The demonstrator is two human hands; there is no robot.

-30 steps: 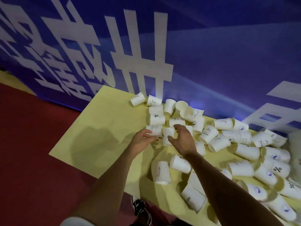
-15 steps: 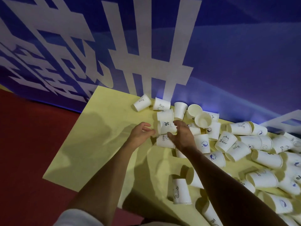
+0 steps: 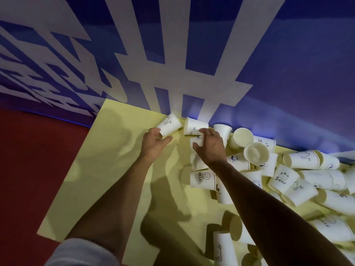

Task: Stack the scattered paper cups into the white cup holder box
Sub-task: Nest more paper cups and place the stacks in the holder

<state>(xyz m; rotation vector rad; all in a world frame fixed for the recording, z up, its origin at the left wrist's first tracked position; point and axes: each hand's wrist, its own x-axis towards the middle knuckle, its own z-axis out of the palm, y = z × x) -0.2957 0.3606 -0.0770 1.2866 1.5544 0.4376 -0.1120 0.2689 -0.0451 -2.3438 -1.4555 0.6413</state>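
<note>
**Q:** What do the grips show?

**A:** The left hand (image 3: 153, 144) curls fingers and thumb round the narrow end of a white paper cup marked Hi (image 3: 170, 124). The cup lies on its side at the far edge of the yellow bench (image 3: 107, 160). The right hand (image 3: 210, 148) spreads over a second white paper cup (image 3: 194, 126) just beside it. Whether that grip pinches anything cannot be told.

**Q:** Which step is this, and what follows?

**A:** Gathering, and judged early. The pile of white paper cups (image 3: 284, 177) lies scattered to the right, unstacked. The white cup holder box is out of view. The next move probably calls for nesting one cup inside the other, mouths aligned, without crushing the thin walls.
</note>
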